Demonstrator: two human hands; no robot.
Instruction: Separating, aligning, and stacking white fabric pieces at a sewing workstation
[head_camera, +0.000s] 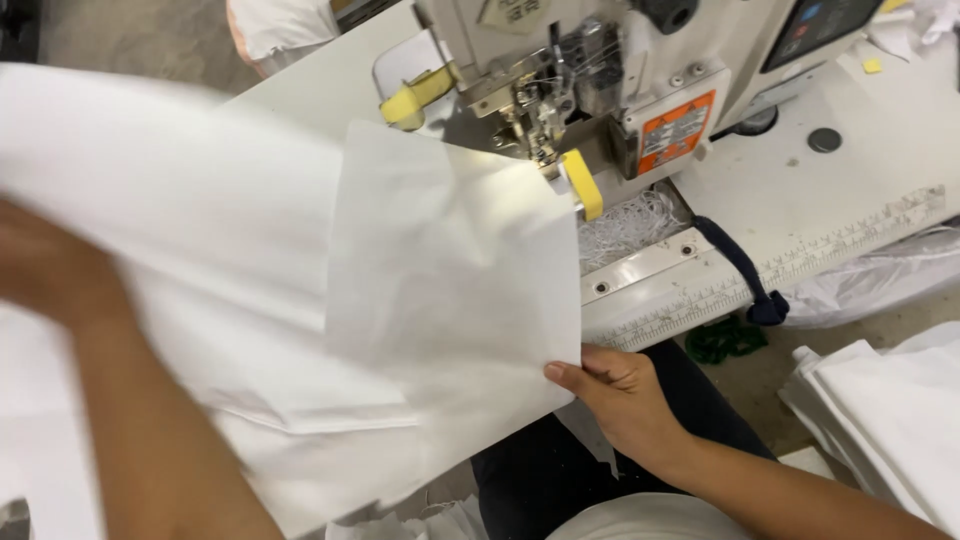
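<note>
A white fabric piece (450, 270) lies spread in front of a cream sewing machine (600, 90), its far corner near the needle foot (540, 140). My right hand (615, 395) pinches the piece's near right corner from below. My left hand (45, 275) is blurred at the left edge, resting on a larger white cloth (200, 220) that lies under the piece; whether it grips the cloth I cannot tell.
A heap of white thread trimmings (625, 225) sits right of the needle beside a yellow guard (583, 185). A dark strap (745, 270) hangs over the table edge with its printed ruler. Folded white cloth (890, 420) is stacked at the lower right.
</note>
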